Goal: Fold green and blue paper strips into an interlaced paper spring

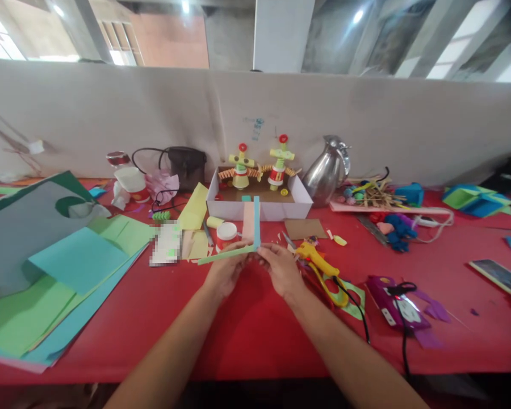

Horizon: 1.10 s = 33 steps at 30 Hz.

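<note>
Both forearms reach over the red tabletop (pixel 247 329), joining paper strips.

My left hand (pixel 225 271) and right hand (pixel 281 268) have fingers clamped on the green strip (pixel 225 255) and blue strip (pixel 256 222) where they cross; I'd keep folds square, pressing each crease flat.

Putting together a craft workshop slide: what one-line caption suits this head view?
Both hands, left hand and right hand, join a green paper strip and a blue paper strip at a corner over a red table.
</note>
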Tool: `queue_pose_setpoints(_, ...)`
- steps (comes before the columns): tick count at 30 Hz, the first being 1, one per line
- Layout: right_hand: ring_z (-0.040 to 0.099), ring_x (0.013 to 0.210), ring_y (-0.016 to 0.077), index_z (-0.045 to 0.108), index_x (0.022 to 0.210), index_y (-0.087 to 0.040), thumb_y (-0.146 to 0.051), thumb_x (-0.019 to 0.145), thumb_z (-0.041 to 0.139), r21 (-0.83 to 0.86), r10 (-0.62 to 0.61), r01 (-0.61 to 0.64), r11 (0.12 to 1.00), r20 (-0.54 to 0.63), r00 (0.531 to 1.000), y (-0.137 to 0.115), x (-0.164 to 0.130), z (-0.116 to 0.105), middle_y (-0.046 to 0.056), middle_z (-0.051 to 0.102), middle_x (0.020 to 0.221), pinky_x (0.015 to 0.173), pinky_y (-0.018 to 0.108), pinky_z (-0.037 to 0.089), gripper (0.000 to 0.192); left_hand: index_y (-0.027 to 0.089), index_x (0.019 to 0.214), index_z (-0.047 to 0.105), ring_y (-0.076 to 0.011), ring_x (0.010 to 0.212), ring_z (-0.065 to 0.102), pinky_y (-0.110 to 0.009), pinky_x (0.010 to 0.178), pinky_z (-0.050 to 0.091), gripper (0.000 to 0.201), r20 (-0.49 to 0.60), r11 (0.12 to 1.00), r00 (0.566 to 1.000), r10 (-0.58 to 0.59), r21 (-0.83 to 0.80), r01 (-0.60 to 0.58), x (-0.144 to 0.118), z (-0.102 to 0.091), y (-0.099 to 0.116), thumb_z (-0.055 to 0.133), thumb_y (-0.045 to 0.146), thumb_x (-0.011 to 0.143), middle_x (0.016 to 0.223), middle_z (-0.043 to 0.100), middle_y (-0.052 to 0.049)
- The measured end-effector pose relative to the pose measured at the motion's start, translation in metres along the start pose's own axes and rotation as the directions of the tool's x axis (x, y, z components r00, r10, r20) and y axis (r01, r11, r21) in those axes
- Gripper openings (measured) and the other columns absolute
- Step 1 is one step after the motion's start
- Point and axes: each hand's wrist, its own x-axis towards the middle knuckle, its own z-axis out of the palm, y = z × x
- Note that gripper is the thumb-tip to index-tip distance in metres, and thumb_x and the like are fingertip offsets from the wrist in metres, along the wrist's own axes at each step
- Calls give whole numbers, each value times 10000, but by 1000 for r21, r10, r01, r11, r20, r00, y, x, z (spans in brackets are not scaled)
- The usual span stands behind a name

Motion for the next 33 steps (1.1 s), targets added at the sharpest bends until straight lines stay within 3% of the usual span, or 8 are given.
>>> queue_pose_setpoints(5,523,557,93,736,675,-178,-287,537,820,8,13,-13,1000,-5,1000,0,-3,2,-13,677,623,584,256,415,194,147,783,730,-92,645,645,-175,621,519,188,-75,993,994,-81,-96,73,0,5,-6,809,85,625,756,728,-29)
queue_pose_setpoints(9,533,562,99,730,660,-174,-286,530,821,24,12,-12,1000,-22,1000,2,-4,5,-16,666,598,581,255,412,194,156,776,711,-105,639,637,-191,611,524,176,-84,987,994,-73,-148,60,-1,8,-10,787,67,645,731,709,-20)
queue_pose_setpoints(15,576,597,115,735,664,-179,-307,538,837,48,-17,19,999,-46,999,5,-9,11,-15,693,622,635,269,445,207,137,786,716,-57,558,559,-157,549,468,168,-64,987,996,-60,-151,50,-4,10,-15,822,144,656,674,662,11)
queue_pose_setpoints(19,622,644,152,739,660,-201,-297,492,873,41,-108,111,993,-72,992,9,-11,12,-7,731,667,696,305,485,235,149,818,730,-63,619,565,-162,610,465,204,-90,994,992,86,-67,-92,-7,13,-21,833,261,683,722,671,10)
queue_pose_setpoints(23,657,680,183,750,707,-212,-296,520,873,8,-163,163,987,-39,986,14,-12,9,1,752,718,753,348,514,239,182,897,735,-127,778,631,-245,766,497,227,-114,959,954,276,102,-265,-8,12,-28,786,341,744,841,711,-14)
queue_pose_setpoints(33,700,805,237,786,806,-199,-329,622,823,-103,-163,160,982,-18,986,14,-15,7,34,775,785,788,377,540,228,191,875,700,-119,717,574,-250,715,466,174,-96,891,913,396,278,-357,-5,9,-31,692,357,824,788,653,0)
